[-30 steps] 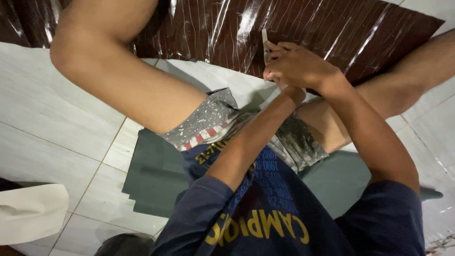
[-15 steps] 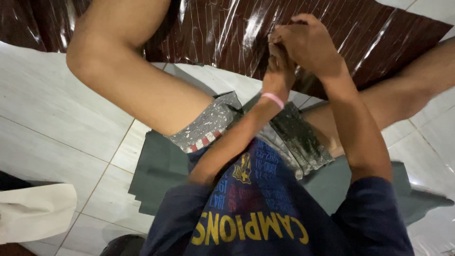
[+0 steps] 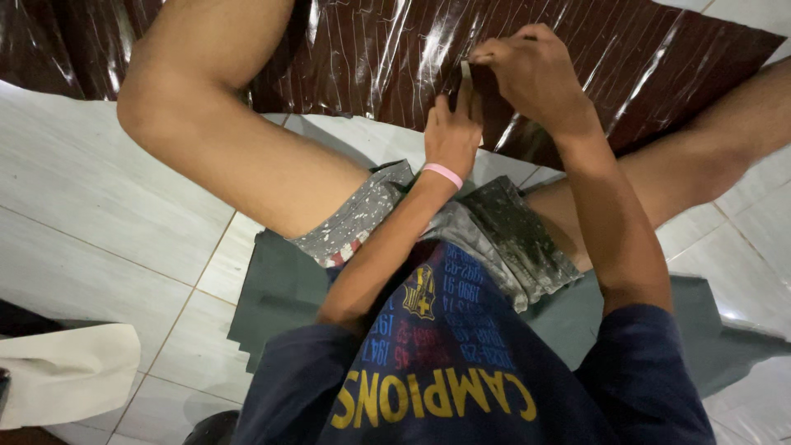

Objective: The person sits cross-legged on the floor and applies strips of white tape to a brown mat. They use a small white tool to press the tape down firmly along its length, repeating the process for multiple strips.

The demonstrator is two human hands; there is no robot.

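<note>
Pale and narrow, a small strip [image 3: 465, 72] is pinched in the closed fingertips of the right hand [image 3: 531, 74]; its kind cannot be told. The left hand [image 3: 451, 136], fingers straight and together, is pressed flat on the glossy brown sheet [image 3: 371, 58], spread across the far floor [image 3: 82, 189]. Work at the sheet's near edge is judged in hand; a firm hold-down is called for. Since half a second ago, the left hand has been drawn nearer.

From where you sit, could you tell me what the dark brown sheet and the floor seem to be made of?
The dark brown sheet looks like thin glossy plastic or foil: streaky highlights, fine creases. The floor looks like pale glazed ceramic tile, with grout lines and a soft sheen. Both hands, left hand and right hand, rest on the sheet.
</note>
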